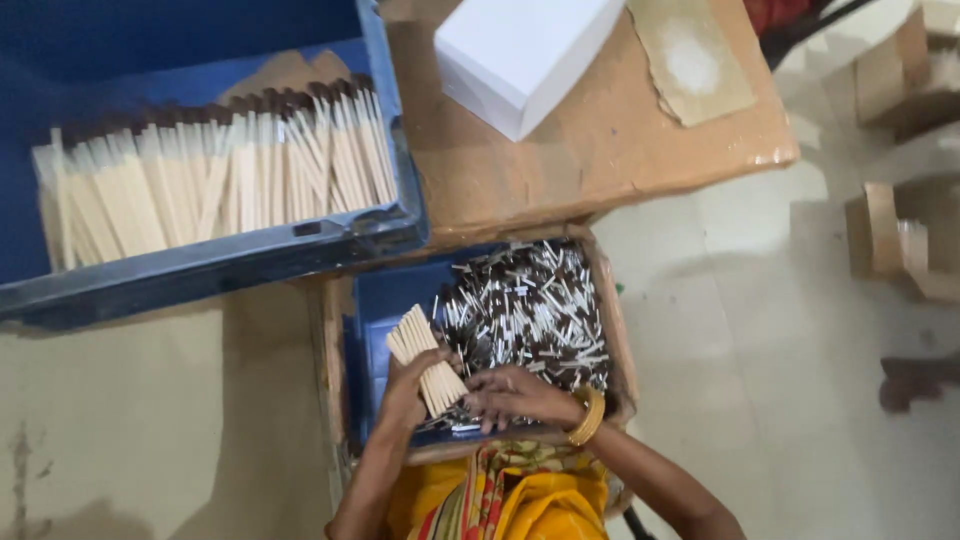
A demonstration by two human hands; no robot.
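The left hand (408,392) curls its fingers around a bundle of pale sticks (426,358); the bundle's lower end is hidden behind them. Its long axis runs up-left from the fingers. The right hand (520,396), fingers bent, touches the bundle's side, its grip unclear, above a box of loose dark-tipped sticks (530,310).

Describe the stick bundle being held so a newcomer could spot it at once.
Find the small box below the brown table. The left hand grips a bundle of pale sticks at its left side. Unlike the loose dark-tipped pile, these are aligned.
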